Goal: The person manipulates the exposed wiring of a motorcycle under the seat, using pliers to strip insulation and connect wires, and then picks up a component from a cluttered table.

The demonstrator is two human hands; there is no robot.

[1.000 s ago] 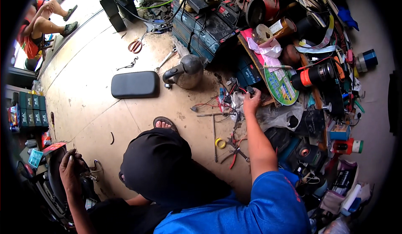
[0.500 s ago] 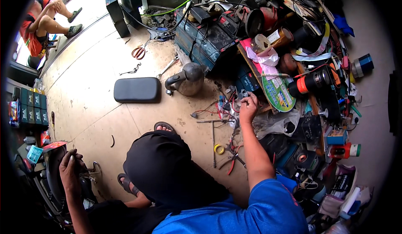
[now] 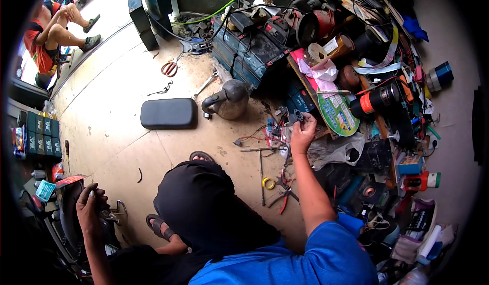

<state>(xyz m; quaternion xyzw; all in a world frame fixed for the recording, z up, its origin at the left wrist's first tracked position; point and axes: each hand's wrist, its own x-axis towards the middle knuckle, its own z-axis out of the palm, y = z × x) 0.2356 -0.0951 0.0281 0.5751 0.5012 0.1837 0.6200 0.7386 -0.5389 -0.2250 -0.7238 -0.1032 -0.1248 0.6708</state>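
Note:
My right hand is reached out over the clutter on the right, with its fingertips pinching a small black connector-like piece. Beneath and beside it lie loose wires with plugs and a metal T-shaped wrench. At the lower left my left hand is raised with its fingers curled together; what they hold, if anything, is hidden. A dark, vehicle-like frame stands right beside that hand. Between the hands, farther off on the floor, are a black padded seat and a kettle-like jug with a dark lid.
Pliers with red handles and a yellow tape roll lie near my right forearm. Scissors and a spanner rest farther away. Batteries and a heaped bench crowd the right. A person sits far left.
My right hand has turned slightly, and the black piece in its fingertips shows more clearly. My left hand has shifted a little to the right, its fingers still curled.

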